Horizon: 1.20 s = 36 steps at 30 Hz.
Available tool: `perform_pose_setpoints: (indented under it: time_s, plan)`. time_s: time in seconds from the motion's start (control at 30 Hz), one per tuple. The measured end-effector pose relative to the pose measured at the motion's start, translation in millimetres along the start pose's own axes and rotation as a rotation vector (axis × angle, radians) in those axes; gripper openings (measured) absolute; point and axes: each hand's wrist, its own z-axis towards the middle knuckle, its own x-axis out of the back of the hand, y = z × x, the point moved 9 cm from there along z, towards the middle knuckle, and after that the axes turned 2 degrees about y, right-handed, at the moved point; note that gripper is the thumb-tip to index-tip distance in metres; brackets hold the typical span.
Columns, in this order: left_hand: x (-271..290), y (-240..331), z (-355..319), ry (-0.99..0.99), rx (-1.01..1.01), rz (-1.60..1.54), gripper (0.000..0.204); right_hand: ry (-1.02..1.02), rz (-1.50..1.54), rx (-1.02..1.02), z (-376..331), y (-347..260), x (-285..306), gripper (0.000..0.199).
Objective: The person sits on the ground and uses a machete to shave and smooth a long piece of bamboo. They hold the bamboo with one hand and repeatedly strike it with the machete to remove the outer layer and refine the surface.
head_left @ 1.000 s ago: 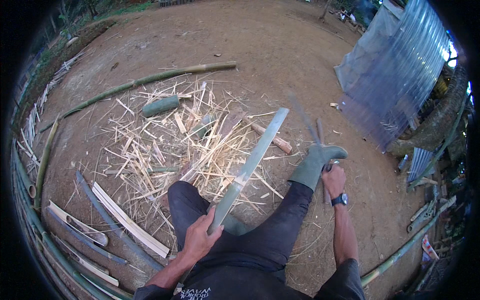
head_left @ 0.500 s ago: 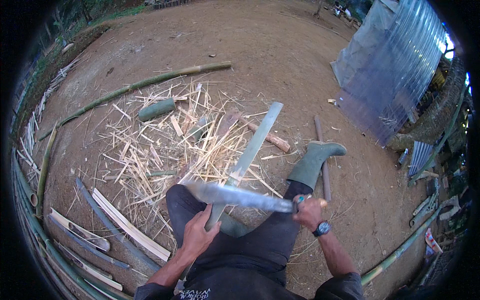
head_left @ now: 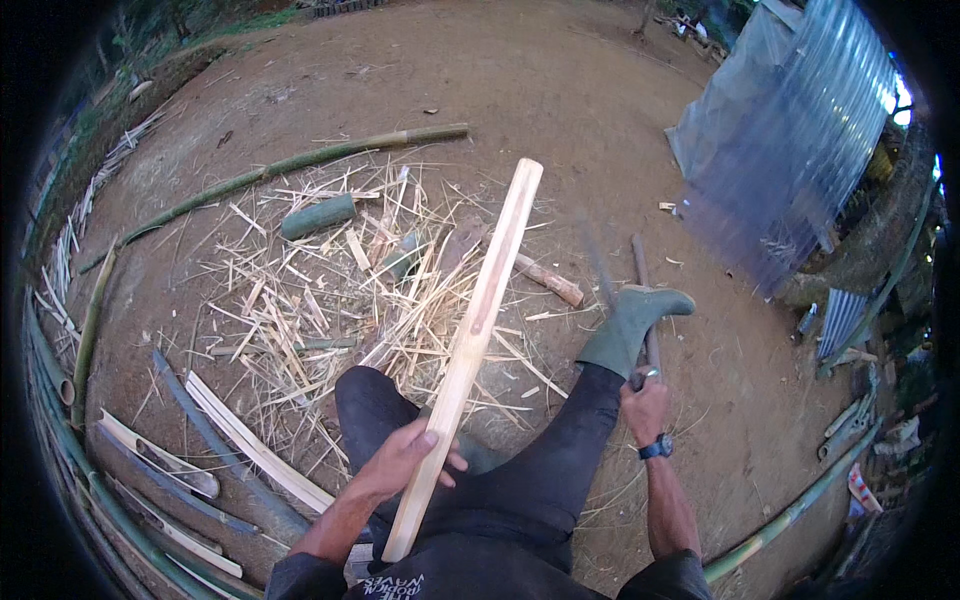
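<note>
My left hand (head_left: pixel 402 458) is closed around the lower part of a long split bamboo strip (head_left: pixel 495 275). The strip slants up and away over my lap, its pale inner face turned upward, with a darker patch near a node. Out to the right, beside my right knee, my right hand (head_left: pixel 645 404) grips a machete (head_left: pixel 604 278) by its handle. Its blade points away from me, apart from the strip, and is smeared by motion in front of the green boot (head_left: pixel 622 328).
Pale bamboo shavings (head_left: pixel 420 310) cover the ground ahead, with a short green bamboo piece (head_left: pixel 318 216) and a log (head_left: pixel 548 280) among them. A long bamboo pole (head_left: pixel 290 165) lies beyond. Split bamboo lengths (head_left: pixel 255 440) lie left; corrugated sheeting (head_left: pixel 810 130) leans at far right.
The bamboo strip has turned over, from green outer face to pale inner face. My right hand has swung the machete off the strip, out to the right and pointing away.
</note>
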Motion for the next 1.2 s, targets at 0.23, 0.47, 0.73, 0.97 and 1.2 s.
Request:
perform_pose_setpoints:
  time_s: [0.23,0.47,0.73,0.97,1.2]
  plan:
    - [17,3,8,0.155,0.089,-0.318,0.026,-0.200,0.117,0.621,-67,-94,-23,0.035]
    - [-12,-2,-13,-0.178,0.203,-0.631,0.056,-0.009,-0.101,0.497,21,-69,-36,0.022]
    - [-22,-12,-26,-0.213,0.135,-0.522,0.050,0.104,-0.024,0.050,79,9,-2,0.024]
    - [-30,-12,2,-0.151,0.248,-0.515,0.045,-0.233,0.003,0.647,-68,-85,-11,0.035]
    - [-26,-14,-14,-0.169,0.227,-0.396,0.046,-0.050,-0.173,0.285,48,-22,-2,0.017]
